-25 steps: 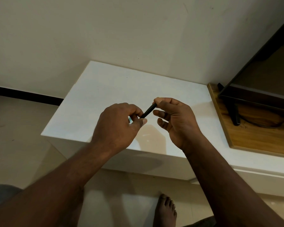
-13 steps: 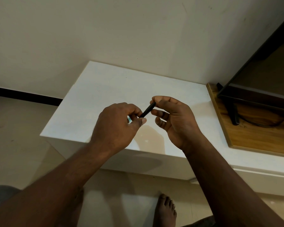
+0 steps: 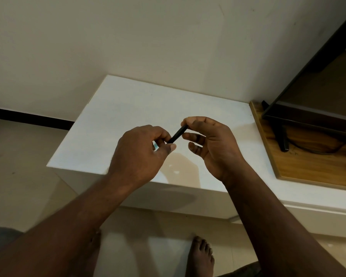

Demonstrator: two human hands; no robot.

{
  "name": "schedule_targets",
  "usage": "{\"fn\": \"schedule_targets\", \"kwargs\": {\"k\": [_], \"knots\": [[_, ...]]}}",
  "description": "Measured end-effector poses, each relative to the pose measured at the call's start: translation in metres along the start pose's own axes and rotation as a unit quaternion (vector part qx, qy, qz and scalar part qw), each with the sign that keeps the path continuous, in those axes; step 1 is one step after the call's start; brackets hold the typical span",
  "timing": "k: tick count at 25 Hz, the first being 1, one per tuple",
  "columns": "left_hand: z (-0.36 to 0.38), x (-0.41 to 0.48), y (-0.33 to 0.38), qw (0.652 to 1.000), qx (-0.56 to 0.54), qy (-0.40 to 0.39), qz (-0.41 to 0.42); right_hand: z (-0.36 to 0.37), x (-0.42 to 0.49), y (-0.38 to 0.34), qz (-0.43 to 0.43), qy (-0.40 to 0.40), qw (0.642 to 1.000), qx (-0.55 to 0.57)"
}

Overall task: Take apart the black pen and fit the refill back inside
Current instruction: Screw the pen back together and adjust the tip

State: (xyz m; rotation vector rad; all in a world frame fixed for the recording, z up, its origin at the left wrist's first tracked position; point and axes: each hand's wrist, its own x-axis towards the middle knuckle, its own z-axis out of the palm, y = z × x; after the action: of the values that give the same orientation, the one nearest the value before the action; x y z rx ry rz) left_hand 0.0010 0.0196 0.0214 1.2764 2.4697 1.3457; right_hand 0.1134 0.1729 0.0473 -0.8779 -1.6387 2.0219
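Both hands are up over the near part of the white table [image 3: 128, 108], holding the black pen [image 3: 177, 134] between them in the air, clear of the tabletop.

Left hand [image 3: 140, 154]: back of hand faces the camera, fingers curled in, thumb and forefinger pinching the pen's near-left end. Grasping the pen. A small light-blue bit [image 3: 155, 145] shows inside the curled fingers; can't tell what it is.

Right hand [image 3: 212, 144]: palm side turned toward the left hand, thumb and forefinger tip pinching the pen's far-right end. Other fingers loosely bent below the pen, not touching it. Grasping the pen.

The pen runs diagonally, low at the left hand, high at the right hand. Only a short black stretch shows between the two pinches; both ends are hidden by fingers. Can't tell if the barrel is parted or whole, and the refill isn't discernible.

Surroundings: table sits against a plain wall [image 3: 148, 37]. Right of it, touching its edge, a wooden board [image 3: 308, 166] carrying a dark screen [image 3: 318, 86] on a black stand, with a dark cable [image 3: 316, 151] looping on the wood. Near, below the table edge, a bare foot [image 3: 201, 256] on the pale tiled floor [image 3: 18, 166]. Dark skirting strip [image 3: 28, 117] along the wall at far left.
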Motion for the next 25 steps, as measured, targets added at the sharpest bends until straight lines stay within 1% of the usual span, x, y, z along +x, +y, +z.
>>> {"fn": "schedule_targets", "kwargs": {"k": [4, 10, 11, 13, 15, 17, 19, 22, 23, 25], "knots": [[0.001, -0.002, -0.001, 1.0, 0.005, 0.0, 0.001, 0.004, 0.0, 0.003, 0.012, 0.05, 0.998, -0.041], [0.0, 0.0, 0.0, 1.0, -0.002, 0.0, -0.001, -0.003, 0.001, -0.005, 0.012, 0.037, 0.999, -0.026], [-0.001, 0.0, 0.0, 1.0, -0.004, 0.001, -0.007, -0.008, 0.003, -0.007, 0.006, 0.052, 0.998, -0.031], [-0.001, 0.0, -0.001, 1.0, -0.011, 0.001, -0.016, -0.02, 0.008, -0.01, -0.011, 0.102, 0.992, -0.08], [0.0, 0.0, -0.001, 1.0, -0.013, -0.002, -0.013, -0.032, 0.014, -0.008, -0.033, 0.15, 0.976, -0.155], [0.0, 0.0, 0.0, 1.0, -0.012, -0.004, -0.008, -0.042, 0.018, -0.004, -0.047, 0.169, 0.957, -0.231], [0.0, 0.0, 0.0, 1.0, -0.008, -0.006, -0.005, -0.048, 0.023, 0.002, -0.054, 0.173, 0.934, -0.309], [0.0, 0.0, -0.001, 1.0, -0.002, -0.007, -0.002, -0.057, 0.029, 0.012, -0.071, 0.17, 0.876, -0.446], [0.0, 0.0, -0.001, 1.0, -0.002, -0.008, -0.003, -0.059, 0.031, 0.016, -0.076, 0.167, 0.861, -0.474], [0.0, -0.001, -0.001, 1.0, -0.005, -0.009, -0.003, -0.061, 0.035, 0.023, -0.084, 0.169, 0.843, -0.503]]}}
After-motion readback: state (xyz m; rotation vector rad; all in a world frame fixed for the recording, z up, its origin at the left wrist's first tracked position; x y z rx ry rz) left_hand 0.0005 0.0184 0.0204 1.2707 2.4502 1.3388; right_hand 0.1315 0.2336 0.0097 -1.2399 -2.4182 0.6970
